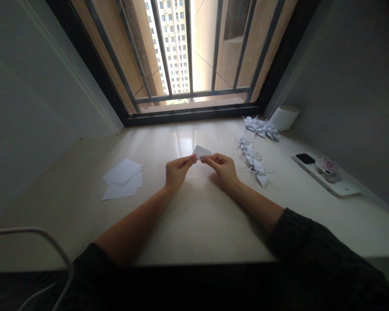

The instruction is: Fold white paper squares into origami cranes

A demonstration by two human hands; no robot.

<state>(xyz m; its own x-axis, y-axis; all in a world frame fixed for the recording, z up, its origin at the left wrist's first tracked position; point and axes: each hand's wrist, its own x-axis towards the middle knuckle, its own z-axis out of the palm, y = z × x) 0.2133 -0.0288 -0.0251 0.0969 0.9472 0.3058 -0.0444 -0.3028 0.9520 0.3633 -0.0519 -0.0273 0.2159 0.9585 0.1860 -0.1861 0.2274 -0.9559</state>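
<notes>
Between my two hands is a small folded piece of white paper [201, 150], held up off the sill with one corner pointing away from me. My left hand [178, 169] pinches its near left edge between thumb and fingers. On the near right edge, my right hand [223, 167] grips it the same way. The fingertips almost meet and hide the lower edge of the paper. Right of my right hand stands a row of folded white paper cranes [253, 160]. A stack of loose white paper sheets [122, 178] lies to the left of my left hand.
At the back right, more paper cranes [261, 128] are heaped beside a white roll [284, 118]. A phone [327, 175] with a round grip lies at the right. The pale sill [194, 233] ends at a barred window [194, 113]. A white cable [56, 246] loops at lower left.
</notes>
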